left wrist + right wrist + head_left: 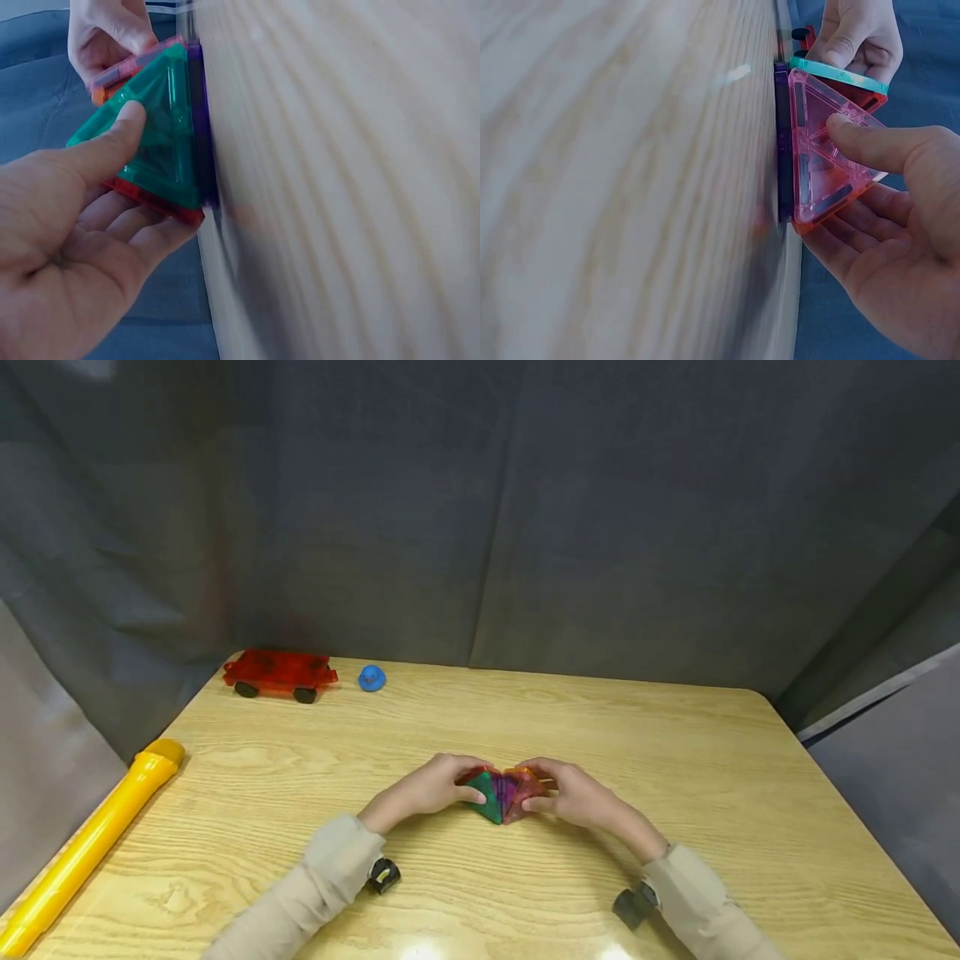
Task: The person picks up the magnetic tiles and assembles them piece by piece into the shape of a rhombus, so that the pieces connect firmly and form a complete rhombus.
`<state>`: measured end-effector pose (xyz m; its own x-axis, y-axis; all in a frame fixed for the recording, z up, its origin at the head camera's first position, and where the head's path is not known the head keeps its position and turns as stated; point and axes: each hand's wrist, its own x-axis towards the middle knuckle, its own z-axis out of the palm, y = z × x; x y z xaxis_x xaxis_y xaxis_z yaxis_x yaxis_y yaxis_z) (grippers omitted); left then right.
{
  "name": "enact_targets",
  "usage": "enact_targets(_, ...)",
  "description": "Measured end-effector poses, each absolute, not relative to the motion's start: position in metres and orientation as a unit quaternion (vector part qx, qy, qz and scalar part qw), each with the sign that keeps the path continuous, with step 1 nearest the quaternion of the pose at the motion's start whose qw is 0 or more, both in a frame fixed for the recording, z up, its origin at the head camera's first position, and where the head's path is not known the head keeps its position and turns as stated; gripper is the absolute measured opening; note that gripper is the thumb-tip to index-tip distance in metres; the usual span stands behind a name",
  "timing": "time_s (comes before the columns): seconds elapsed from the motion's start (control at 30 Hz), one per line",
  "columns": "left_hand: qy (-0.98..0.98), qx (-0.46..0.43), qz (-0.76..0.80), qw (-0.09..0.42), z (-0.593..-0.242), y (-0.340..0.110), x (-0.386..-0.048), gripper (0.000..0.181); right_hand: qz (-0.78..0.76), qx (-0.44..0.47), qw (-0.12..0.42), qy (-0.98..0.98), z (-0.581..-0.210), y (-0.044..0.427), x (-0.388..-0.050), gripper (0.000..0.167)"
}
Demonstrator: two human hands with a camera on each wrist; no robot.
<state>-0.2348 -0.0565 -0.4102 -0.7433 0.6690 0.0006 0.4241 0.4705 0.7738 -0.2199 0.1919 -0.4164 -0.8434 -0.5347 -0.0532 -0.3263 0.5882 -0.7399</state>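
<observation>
Several translucent magnetic tiles stand joined in the middle of the table. My left hand (433, 787) pinches a green triangular tile (163, 154) with the thumb, its fingers behind on a red tile (161, 199). On the other side, my right hand (579, 795) pinches a pink triangular tile (815, 172), with the thumb on its face and the fingers against an orange tile (838, 215). Beneath them a purple tile (784, 150) lies flat on the wood. The green and pink tiles lean apart, with the purple showing between them.
A red toy car base (279, 672) with black wheels is at the table's back left, beside a small blue duck-like toy (372, 677). A long yellow tube (93, 835) lies along the left edge. Dark curtain (495, 510) hangs behind the wooden table (675, 752).
</observation>
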Motion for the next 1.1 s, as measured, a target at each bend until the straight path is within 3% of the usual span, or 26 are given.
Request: enact_targets(1.1, 0.844, 0.320, 0.403, 0.150, -0.4142, -0.0542, -0.2328, 0.049, -0.384, -0.266, 0.116, 0.876, -0.4122, 0.1870, -0.2217, 0.048)
